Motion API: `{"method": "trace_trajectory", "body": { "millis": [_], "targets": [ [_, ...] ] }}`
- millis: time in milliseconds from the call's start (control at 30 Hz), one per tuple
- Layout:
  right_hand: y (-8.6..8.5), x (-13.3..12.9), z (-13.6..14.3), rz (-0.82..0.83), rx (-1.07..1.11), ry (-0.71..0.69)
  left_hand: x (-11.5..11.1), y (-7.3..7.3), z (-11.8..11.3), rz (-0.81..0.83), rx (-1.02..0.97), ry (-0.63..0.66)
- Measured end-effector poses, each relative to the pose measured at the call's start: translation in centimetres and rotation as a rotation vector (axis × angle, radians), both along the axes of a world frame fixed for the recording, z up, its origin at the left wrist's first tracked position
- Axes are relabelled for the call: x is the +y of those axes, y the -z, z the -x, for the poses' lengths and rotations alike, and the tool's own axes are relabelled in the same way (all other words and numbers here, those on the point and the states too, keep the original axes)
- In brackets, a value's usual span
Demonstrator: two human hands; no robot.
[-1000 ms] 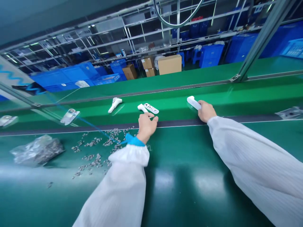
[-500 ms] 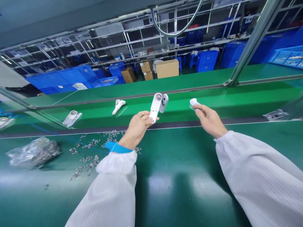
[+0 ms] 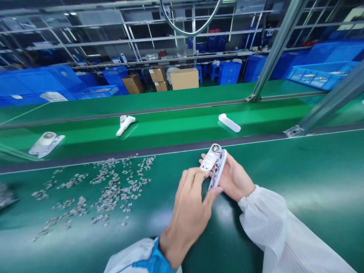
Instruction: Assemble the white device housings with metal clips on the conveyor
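Two joined white housing halves (image 3: pixel 209 160) with wires and small electronics inside are held above the near green table. My left hand (image 3: pixel 192 203), with a blue band at the wrist, grips their lower ends between thumb and fingers. Behind and beneath them is my right hand (image 3: pixel 234 176), its fingers around the right half. A closed white part (image 3: pixel 229 123) lies by itself on the bright green belt (image 3: pixel 176 129) beyond my hands. Many small metal pieces (image 3: pixel 109 189) are scattered on the table left of my hands.
On the belt lie a white device (image 3: pixel 125 125) and an opened white housing (image 3: pixel 47 144) at the left. A plastic bag (image 3: pixel 6 196) sits at the left edge. Metal posts (image 3: pixel 280 49) rise at the right, near a blue crate (image 3: pixel 321 75).
Both hands have come together nearer to me, bringing the opened housing along. My right hand has let go of the white part on the belt and now holds the housing too. The view has shifted.
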State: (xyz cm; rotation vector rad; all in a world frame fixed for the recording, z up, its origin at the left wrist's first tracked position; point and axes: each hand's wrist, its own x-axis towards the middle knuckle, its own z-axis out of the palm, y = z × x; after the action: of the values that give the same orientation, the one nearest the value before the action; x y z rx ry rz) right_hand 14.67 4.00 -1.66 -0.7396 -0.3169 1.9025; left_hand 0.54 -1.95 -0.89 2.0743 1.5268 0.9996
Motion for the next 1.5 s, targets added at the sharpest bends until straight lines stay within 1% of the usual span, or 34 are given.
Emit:
{"method": "trace_trajectory", "body": {
  "millis": [67, 167, 233, 300, 367, 433, 467, 533, 600, 633, 667, 700, 767, 833, 900, 967, 1033, 1133, 1200, 1300, 1500],
  "targets": [
    [0.2, 0.3, -0.3, 0.019, 0.056, -0.002, -0.4, 0.1, -0.7, 0.104, -0.018, 0.054],
    [0.2, 0.4, -0.6, 0.010, 0.106, 0.017, -0.4, 0.2, -1.0, 0.242, -0.096, 0.044],
    [0.1, 0.3, -0.5, 0.014, 0.057, 0.081, -0.2, -0.1, -0.8, 0.350, -0.183, 0.009],
    [0.1, 0.2, -0.2, 0.020, -0.046, 0.151, -0.1, -0.5, -0.4, 0.475, -0.286, -0.031],
    [0.3, 0.1, 0.1, 0.012, -0.147, 0.214, -0.1, -0.8, -0.2, 0.558, -0.387, -0.041],
    [0.7, 0.0, 0.2, -0.011, -0.251, 0.230, -0.2, -0.9, -0.3, 0.545, -0.416, -0.040],
    [0.9, -0.1, 0.3, -0.033, -0.334, 0.220, -0.2, -0.8, -0.4, 0.490, -0.386, -0.048],
    [1.2, -0.3, 0.3, -0.083, -0.551, 0.174, -0.2, -0.4, -0.6, 0.293, -0.252, -0.051],
    [1.5, -0.5, 0.3, -0.130, -0.724, 0.120, -0.2, 0.3, -0.7, 0.063, -0.105, -0.008],
    [1.5, -0.6, 0.3, -0.142, -0.753, 0.101, -0.2, 0.6, -0.7, -0.032, -0.054, 0.012],
    [1.5, -0.7, 0.3, -0.138, -0.735, 0.087, -0.1, 0.9, -0.7, -0.104, -0.024, 0.014],
    [1.4, -0.8, 0.4, -0.131, -0.676, 0.078, 0.0, 1.2, -0.6, -0.152, -0.011, -0.003],
    [1.0, -1.1, 0.6, -0.134, -0.498, 0.067, 0.2, 1.4, -0.3, -0.190, -0.012, -0.071],
    [0.7, -1.4, 0.7, -0.180, -0.355, 0.031, 0.5, 1.4, 0.1, -0.176, -0.025, -0.107],
    [0.5, -1.6, 0.6, -0.284, -0.307, -0.031, 0.7, 1.1, 0.5, -0.126, -0.051, -0.101],
    [0.6, -1.7, 0.4, -0.387, -0.323, -0.081, 0.9, 0.8, 0.9, -0.036, -0.101, -0.071],
    [0.9, -1.6, 0.2, -0.449, -0.359, -0.074, 0.9, 0.5, 1.2, 0.104, -0.184, -0.023],
    [1.1, -1.3, -0.1, -0.463, -0.427, -0.034, 0.9, 0.2, 1.3, 0.319, -0.381, 0.062],
    [1.1, -1.2, -0.2, -0.462, -0.441, -0.023, 0.9, 0.1, 1.3, 0.404, -0.518, 0.109],
    [0.9, -1.1, -0.3, -0.469, -0.426, -0.028, 0.8, 0.0, 1.2, 0.447, -0.619, 0.127],
    [0.5, -1.2, -0.5, -0.473, -0.410, -0.049, 0.7, 0.2, 1.0, 0.466, -0.617, 0.102]
  ]
}}
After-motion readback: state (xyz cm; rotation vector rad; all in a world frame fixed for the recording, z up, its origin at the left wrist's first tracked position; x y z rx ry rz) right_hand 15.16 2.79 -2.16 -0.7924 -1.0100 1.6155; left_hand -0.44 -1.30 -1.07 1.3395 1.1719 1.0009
